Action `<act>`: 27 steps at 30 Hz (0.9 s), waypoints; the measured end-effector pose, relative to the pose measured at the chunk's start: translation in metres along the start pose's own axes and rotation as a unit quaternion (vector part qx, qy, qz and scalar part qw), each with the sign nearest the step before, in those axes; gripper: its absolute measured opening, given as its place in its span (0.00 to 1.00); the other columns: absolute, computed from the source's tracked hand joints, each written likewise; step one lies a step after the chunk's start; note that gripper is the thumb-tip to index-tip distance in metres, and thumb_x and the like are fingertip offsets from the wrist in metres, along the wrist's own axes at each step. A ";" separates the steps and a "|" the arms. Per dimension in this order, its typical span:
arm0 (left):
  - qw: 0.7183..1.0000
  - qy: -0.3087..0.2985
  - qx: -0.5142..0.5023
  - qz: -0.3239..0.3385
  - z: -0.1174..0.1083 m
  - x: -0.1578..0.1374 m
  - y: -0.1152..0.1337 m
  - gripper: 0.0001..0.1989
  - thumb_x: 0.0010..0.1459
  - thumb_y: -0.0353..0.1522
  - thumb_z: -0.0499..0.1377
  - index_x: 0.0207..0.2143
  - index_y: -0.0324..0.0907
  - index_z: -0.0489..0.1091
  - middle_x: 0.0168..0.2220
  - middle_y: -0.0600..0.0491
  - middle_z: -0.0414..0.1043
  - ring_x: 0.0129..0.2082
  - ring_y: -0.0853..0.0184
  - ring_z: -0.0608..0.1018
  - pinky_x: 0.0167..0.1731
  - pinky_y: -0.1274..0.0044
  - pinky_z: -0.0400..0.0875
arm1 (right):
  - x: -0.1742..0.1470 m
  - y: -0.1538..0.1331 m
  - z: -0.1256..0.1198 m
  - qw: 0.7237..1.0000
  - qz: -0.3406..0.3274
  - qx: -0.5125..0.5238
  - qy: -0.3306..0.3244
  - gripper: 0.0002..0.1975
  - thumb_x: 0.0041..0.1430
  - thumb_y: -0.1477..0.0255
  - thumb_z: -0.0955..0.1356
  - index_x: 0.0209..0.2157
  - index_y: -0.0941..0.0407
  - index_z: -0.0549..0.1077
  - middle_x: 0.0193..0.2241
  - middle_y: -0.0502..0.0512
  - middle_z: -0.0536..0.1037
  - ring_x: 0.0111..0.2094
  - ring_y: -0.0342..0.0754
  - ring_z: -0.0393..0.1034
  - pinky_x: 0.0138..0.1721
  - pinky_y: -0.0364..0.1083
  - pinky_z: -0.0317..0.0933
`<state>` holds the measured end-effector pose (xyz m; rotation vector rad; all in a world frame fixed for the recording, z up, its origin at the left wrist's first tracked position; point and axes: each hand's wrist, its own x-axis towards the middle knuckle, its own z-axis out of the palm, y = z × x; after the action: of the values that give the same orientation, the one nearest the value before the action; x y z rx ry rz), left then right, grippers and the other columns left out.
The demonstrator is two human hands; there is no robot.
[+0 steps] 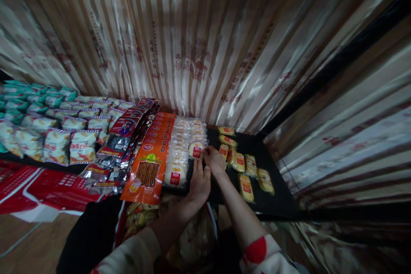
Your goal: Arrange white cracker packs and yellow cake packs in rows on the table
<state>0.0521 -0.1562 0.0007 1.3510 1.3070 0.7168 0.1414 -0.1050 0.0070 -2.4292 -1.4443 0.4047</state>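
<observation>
Two columns of clear packets holding round white cakes with red labels lie on the black shelf. Both my hands are at the front packet of the right column, a round white cake packet (195,150). My left hand (199,182) has its fingers stretched out, their tips at the packet's lower edge. At its right side, my right hand (214,160) has its fingers curled in on the packet's edge; the fingertips are partly hidden. To the left is the longer column, with a front cake packet (175,174).
Left of the cakes lie an orange snack bag (149,160), dark foil packets (120,139), white chip bags (84,145) and teal bags (38,98). Several yellow cake packets (246,186) are scattered on the black shelf (276,201). A pleated curtain (192,51) hangs behind. Below stands an open bag of packets (141,222).
</observation>
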 end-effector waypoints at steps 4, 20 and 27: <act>0.999 0.018 -0.026 0.009 0.006 0.012 -0.008 0.25 0.59 0.32 0.44 0.60 0.36 0.53 0.64 0.47 0.44 0.64 0.66 0.48 0.62 0.74 0.39 | 0.004 0.000 0.002 1.000 0.000 0.001 0.006 0.13 0.60 0.67 0.60 0.40 0.55 0.72 0.35 0.59 0.78 0.37 0.50 0.73 0.32 0.44 0.60; 1.000 0.024 0.010 -0.010 0.010 0.027 -0.012 0.25 0.62 0.34 0.42 0.59 0.33 0.54 0.64 0.46 0.44 0.64 0.65 0.46 0.63 0.71 0.38 | 0.016 0.011 0.022 0.995 -0.080 0.042 0.050 0.17 0.59 0.73 0.61 0.49 0.63 0.65 0.40 0.62 0.76 0.40 0.49 0.72 0.39 0.43 0.61; 0.998 0.020 0.040 0.050 0.010 0.032 -0.010 0.24 0.61 0.31 0.41 0.60 0.37 0.55 0.62 0.51 0.51 0.64 0.65 0.47 0.63 0.71 0.41 | 0.019 0.012 0.026 0.994 -0.090 0.024 0.063 0.13 0.60 0.72 0.60 0.43 0.62 0.69 0.36 0.62 0.76 0.37 0.48 0.70 0.38 0.43 0.61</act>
<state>0.0655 -0.1309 -0.0188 1.4827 1.3195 0.7710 0.1499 -0.0906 -0.0232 -2.2202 -1.5631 0.2384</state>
